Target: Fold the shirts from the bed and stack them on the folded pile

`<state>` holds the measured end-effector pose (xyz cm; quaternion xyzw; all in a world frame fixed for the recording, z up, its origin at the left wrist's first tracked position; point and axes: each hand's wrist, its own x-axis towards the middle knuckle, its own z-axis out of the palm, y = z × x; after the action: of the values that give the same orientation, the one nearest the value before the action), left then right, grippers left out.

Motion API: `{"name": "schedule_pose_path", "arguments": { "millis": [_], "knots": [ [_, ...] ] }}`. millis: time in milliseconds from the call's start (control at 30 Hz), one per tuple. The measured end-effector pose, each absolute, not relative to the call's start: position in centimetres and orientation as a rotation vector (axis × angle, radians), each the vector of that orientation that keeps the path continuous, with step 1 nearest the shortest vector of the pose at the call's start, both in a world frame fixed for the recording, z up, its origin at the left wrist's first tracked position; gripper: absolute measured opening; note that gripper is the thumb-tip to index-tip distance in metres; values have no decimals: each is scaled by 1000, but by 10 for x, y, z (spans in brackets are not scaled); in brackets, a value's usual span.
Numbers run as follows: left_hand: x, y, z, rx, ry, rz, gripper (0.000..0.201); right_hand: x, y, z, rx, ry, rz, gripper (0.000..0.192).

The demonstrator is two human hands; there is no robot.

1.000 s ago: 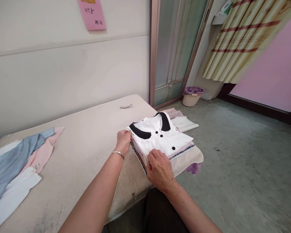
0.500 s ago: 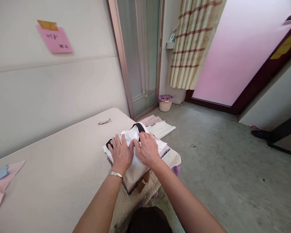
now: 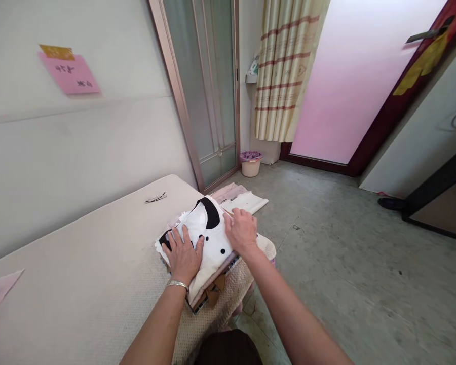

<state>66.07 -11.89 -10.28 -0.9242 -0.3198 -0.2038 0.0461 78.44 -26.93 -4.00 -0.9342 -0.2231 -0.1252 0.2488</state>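
A folded white shirt [image 3: 213, 241] with a black collar and black dots lies on top of a stack of folded clothes at the end of a cloth-covered bed. Flat on the left part of the shirt rests my left hand [image 3: 183, 256], fingers spread, a silver bracelet at its wrist. My right hand [image 3: 242, 230] is at the shirt's right edge, its fingers bent in around the fabric; the fingertips are partly hidden. Below the shirt, layers with a brown bow [image 3: 216, 291] and a checked edge stick out toward me.
Eyeglasses [image 3: 155, 197] lie on the bed [image 3: 79, 263] beyond the stack. Pink and white cloths [image 3: 247, 202] lie past the bed's end. A lined bin [image 3: 251, 165] stands by the sliding door [image 3: 201, 91]. Pink fabric [image 3: 3, 296] lies at far left.
My hands have moved apart: the right went to the shirt's right edge, the left stayed on the left part. The collar and black dots now show more fully. The view has shifted slightly right.
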Motion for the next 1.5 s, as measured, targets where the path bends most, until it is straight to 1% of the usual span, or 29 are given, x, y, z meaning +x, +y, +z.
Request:
{"name": "schedule_pose_path", "arguments": {
  "millis": [67, 133, 233, 367, 500, 633, 800, 867, 933, 1100, 1233, 1333, 1500],
  "knots": [
    [660, -120, -105, -2807, -974, -642, 78, 798, -286, -30, -2570, -609, -259, 28],
    [660, -121, -106, -2797, -975, -654, 77, 812, -294, -26, -2568, -722, -129, 23],
    [660, -121, -107, -2784, -963, -666, 76, 828, -288, -28, -2551, -811, 2, 22],
    [660, -120, -109, -2766, -945, -680, 75, 844, -268, -35, -2530, -787, 114, 25],
    [661, -118, -111, -2749, -939, -668, 77, 848, -257, -32, -2512, -792, 137, 9],
    [661, -117, -112, -2744, -943, -673, 76, 824, -250, -26, -2473, -908, 18, 14],
    [661, -118, -112, -2736, -928, -650, 72, 769, -235, -32, -2446, -1288, -222, 17],
    [661, -118, -113, -2724, -920, -651, 71, 760, -232, -35, -2439, -1285, -176, 16],
    [661, -117, -113, -2720, -919, -650, 72, 765, -233, -36, -2444, -1156, -55, 18],
    [663, -115, -113, -2729, -937, -635, 76, 818, -243, -35, -2527, -807, 100, 30],
    [663, -115, -113, -2755, -959, -653, 77, 847, -240, -39, -2580, -679, 227, 25],
    [662, -115, -114, -2777, -954, -681, 77, 849, -235, -42, -2599, -654, 253, 23],
    [660, -112, -116, -2802, -953, -746, 76, 845, -232, -41, -2588, -732, 206, 23]
  ]
}}
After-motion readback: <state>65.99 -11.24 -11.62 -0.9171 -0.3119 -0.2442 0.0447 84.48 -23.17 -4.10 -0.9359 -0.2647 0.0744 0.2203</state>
